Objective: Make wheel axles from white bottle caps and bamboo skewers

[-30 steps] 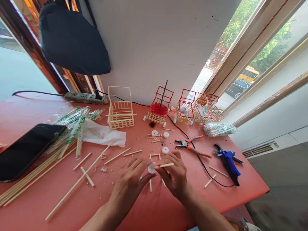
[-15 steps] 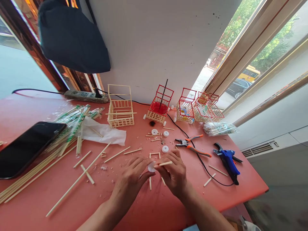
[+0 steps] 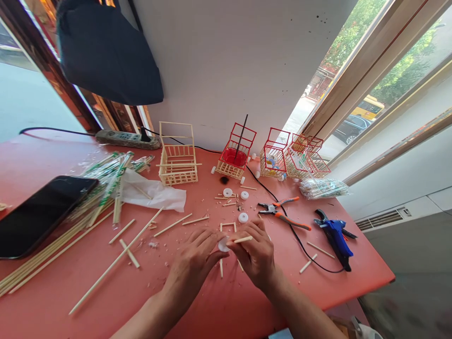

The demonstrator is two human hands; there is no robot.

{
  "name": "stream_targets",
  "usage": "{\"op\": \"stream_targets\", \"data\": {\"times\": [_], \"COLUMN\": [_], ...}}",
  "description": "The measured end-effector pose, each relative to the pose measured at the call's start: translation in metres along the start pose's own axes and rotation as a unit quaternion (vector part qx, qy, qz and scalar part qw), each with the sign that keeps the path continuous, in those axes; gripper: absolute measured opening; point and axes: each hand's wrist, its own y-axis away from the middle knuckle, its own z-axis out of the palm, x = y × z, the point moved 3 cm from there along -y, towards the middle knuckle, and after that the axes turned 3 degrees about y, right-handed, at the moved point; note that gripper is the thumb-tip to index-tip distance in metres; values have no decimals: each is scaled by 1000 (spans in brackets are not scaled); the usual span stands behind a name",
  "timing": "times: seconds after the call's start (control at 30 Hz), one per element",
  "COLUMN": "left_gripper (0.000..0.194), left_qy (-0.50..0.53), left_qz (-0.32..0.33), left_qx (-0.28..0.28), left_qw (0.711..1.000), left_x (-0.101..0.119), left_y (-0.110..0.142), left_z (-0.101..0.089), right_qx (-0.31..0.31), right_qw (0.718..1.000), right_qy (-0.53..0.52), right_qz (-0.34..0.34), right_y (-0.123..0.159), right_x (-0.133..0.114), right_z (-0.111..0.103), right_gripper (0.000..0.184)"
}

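My left hand (image 3: 190, 263) pinches a round white plastic cap (image 3: 223, 244) between thumb and fingers. A short piece of wooden chopstick (image 3: 243, 239) is gripped in my right hand (image 3: 259, 259), its near end close to the cap; whether it touches is hidden by my fingertips. Below both hands, a small frame of sticks (image 3: 228, 224) lies on the red tabletop (image 3: 212, 306), partly covered. Just beyond them are more white caps (image 3: 243, 217), with cut stick pieces (image 3: 229, 204) scattered around.
Pliers (image 3: 282, 213) and a blue glue gun (image 3: 335, 235) lie right, its black cord crossing the table. Small stick-built carts (image 3: 178, 165) line the back. Left are a phone (image 3: 42, 212), long chopsticks (image 3: 42, 261) and wrapped chopsticks (image 3: 109, 183). A power strip (image 3: 127, 140) sits behind.
The whole view has shifted slightly. Both hands keep nearly the same pose, with the cap and the chopstick piece still held close together.
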Motion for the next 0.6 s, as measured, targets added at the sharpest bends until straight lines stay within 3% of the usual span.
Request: {"op": "stream_targets", "data": {"times": [0.43, 0.6], "left_gripper": [26, 44], "left_qy": [8, -14], "left_qz": [7, -10], "left_qx": [-14, -13], "left_qw": [1000, 1000], "left_x": [0, -5], "left_y": [0, 1], "left_z": [1, 2], "right_qx": [1, 2], "right_qw": [1000, 1000], "right_qy": [2, 5], "right_qz": [-4, -1], "right_y": [0, 0], "right_x": [0, 0], "right_z": [-1, -3], "right_gripper": [23, 23]}}
